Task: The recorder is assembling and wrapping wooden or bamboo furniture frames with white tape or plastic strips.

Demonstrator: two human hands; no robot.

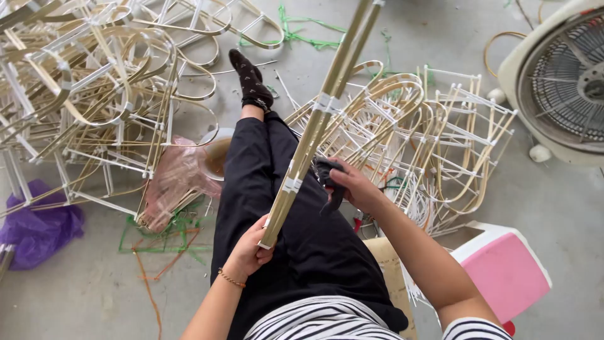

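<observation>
While the left hand is clenched round the bottom end of the taped bamboo bundle, slanting up over the lap, the right hand grasps a dark cloth beside it; one-ended hold may let the bundle swing or slip.
</observation>
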